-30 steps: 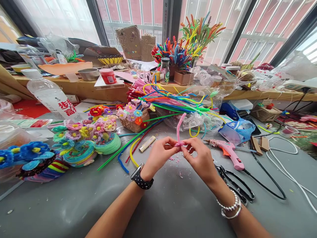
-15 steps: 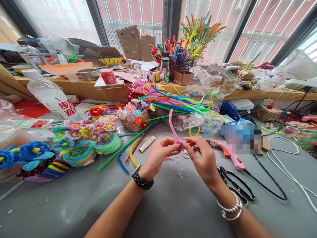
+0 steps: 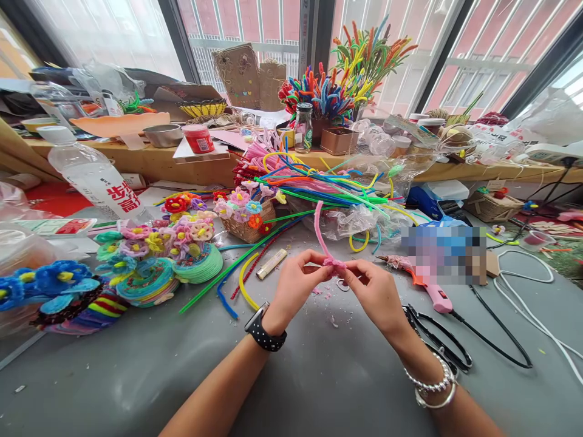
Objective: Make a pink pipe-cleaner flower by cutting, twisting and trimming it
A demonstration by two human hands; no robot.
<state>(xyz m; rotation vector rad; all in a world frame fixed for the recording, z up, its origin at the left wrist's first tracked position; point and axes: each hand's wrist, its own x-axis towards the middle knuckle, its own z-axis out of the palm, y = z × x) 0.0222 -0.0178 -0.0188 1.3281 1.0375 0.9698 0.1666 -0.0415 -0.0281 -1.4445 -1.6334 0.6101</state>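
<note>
Between both hands is a pink pipe cleaner (image 3: pixel 320 230), its free end standing up and curving above my fingers, its lower part bunched into small loops. My left hand (image 3: pixel 298 285) pinches the bunched part from the left with thumb and index finger. From the right, my right hand (image 3: pixel 374 291) pinches the same part, fingertips almost meeting the left ones. Just behind the fingers lies a pair of scissors, of which only a metal handle ring (image 3: pixel 342 284) shows. Pink fluff scraps (image 3: pixel 325 294) are scattered on the grey table (image 3: pixel 319 376) below.
Beyond the hands lies a pile of coloured pipe cleaners (image 3: pixel 319 179). A lighter (image 3: pixel 271 264) rests left of them. Pipe-cleaner flower baskets (image 3: pixel 148 280) stand at left. At right are a pink glue gun (image 3: pixel 437 296) with its cord and black-framed glasses (image 3: pixel 439 334).
Both hands have shifted slightly to the right, and the fingertips have drawn closer together on the bunched pink pipe cleaner. The view has moved slightly.
</note>
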